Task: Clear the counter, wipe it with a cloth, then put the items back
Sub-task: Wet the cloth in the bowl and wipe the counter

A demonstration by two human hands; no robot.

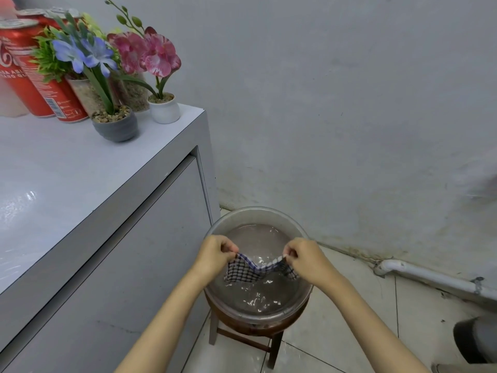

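Both hands, left hand point(215, 251) and right hand point(304, 255), pinch the top corners of the checked cloth point(258, 270), its lower edge dipping into the water basin point(258, 215) on the stool. Wring it well (drips would streak) before wiping the counter point(67, 168).

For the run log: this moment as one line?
left hand: pinches checked cloth corner | right hand: pinches other corner | basin: holds water, on stool, below hands | counter: cans, flower pots at back

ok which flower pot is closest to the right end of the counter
The white pot with the pink flowers; the grey pot with the blue flowers stands further left.
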